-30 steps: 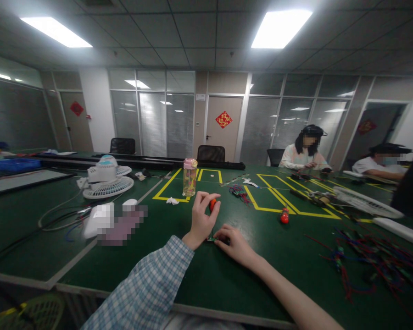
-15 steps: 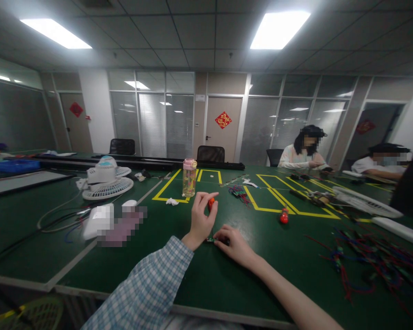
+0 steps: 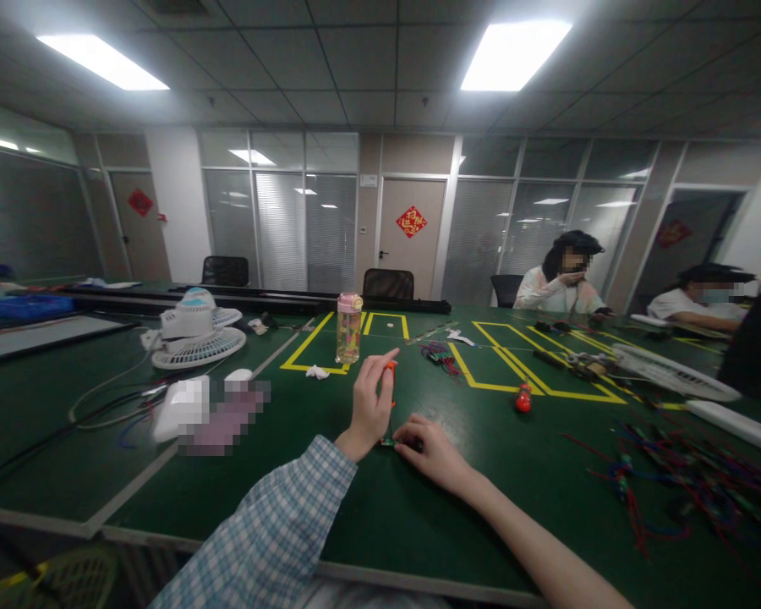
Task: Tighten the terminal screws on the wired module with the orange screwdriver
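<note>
My left hand (image 3: 368, 404) is closed around the handle of an orange-red screwdriver (image 3: 391, 367), held upright between thumb and fingers. Its thin shaft runs down to a small green circuit board (image 3: 387, 442) on the table; whether the tip sits in a screw is too small to tell. The fingertips of my right hand (image 3: 432, 452) pinch the right edge of this board, with the palm resting low over the tabletop. Part of the screwdriver handle is hidden behind my left fingers.
A bottle with a pink lid (image 3: 348, 328) stands beyond my left hand, near crumpled tissue (image 3: 318, 372). A red rounded object (image 3: 523, 398) lies right of centre. Wired boards (image 3: 665, 474) are heaped at right; a white fan (image 3: 196, 338) is at left. Two people (image 3: 561, 283) sit opposite.
My left fingers have straightened and shifted around the screwdriver handle. My right hand and the board stay put. A person across the table has raised a hand to the face.
</note>
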Demonstrator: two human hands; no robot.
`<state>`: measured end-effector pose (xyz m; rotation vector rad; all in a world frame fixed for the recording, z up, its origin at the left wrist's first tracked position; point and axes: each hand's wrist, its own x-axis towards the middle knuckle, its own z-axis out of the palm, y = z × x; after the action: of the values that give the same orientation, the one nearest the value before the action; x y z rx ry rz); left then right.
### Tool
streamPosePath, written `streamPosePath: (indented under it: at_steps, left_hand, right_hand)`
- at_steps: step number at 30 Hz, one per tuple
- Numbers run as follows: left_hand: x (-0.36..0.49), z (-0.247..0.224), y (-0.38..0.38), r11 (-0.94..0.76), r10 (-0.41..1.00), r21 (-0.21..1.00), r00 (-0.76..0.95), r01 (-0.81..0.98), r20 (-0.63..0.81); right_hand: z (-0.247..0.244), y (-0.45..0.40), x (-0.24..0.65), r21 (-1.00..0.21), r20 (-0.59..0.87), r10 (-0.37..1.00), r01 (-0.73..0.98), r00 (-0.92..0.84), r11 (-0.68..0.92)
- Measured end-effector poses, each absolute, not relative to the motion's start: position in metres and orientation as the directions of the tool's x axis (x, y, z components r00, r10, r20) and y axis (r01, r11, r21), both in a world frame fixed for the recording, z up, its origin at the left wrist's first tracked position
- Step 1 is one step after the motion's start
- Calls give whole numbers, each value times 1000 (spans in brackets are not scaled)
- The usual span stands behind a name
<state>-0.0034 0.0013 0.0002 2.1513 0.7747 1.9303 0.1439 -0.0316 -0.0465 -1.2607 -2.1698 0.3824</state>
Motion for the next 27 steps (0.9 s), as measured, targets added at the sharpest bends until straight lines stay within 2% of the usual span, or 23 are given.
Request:
streamPosePath:
  at_steps: [8,17,27]
  left_hand:
    - [0,0,2,-841,447,413,18,350,895]
    - [-3,0,1,-851,479,445,64,280,875]
    - [0,0,2,-836,462,425,27,347,887]
  right_hand:
    - [-45,-32,144,-527,343,863,685,-370,503]
    - [-47,-32,143,-522,353,858,682,-374,512]
    - [-48,-30,144,-525,357,857,679,-372,513]
